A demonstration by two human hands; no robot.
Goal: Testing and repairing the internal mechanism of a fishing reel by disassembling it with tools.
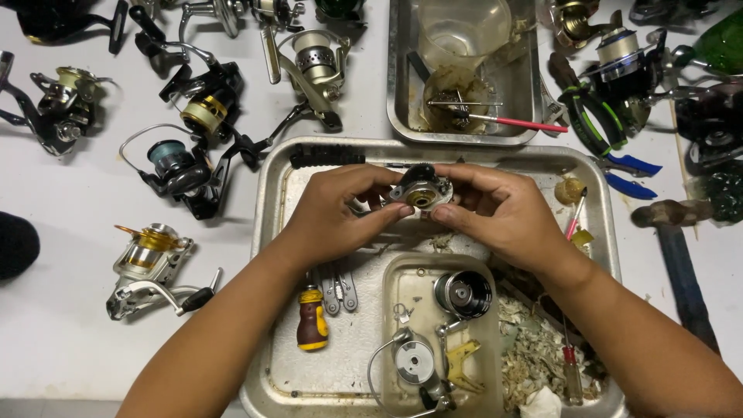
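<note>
— Hands: where are they?
— Left hand (337, 209) and right hand (495, 209) both pinch a small reel housing (420, 190) above the metal tray (271, 232).
— Risk?
— Greasy fingertips could slip, I'd judge; it would drop among the parts in the clear tub (402, 267).

left hand (340, 207) & right hand (495, 209) grip reel body (421, 190) over metal tray (271, 232).

A white table (54, 325) carries two steel trays (272, 232), scattered fishing reels (151, 267), pliers (596, 116) and a hammer (681, 255).
</note>
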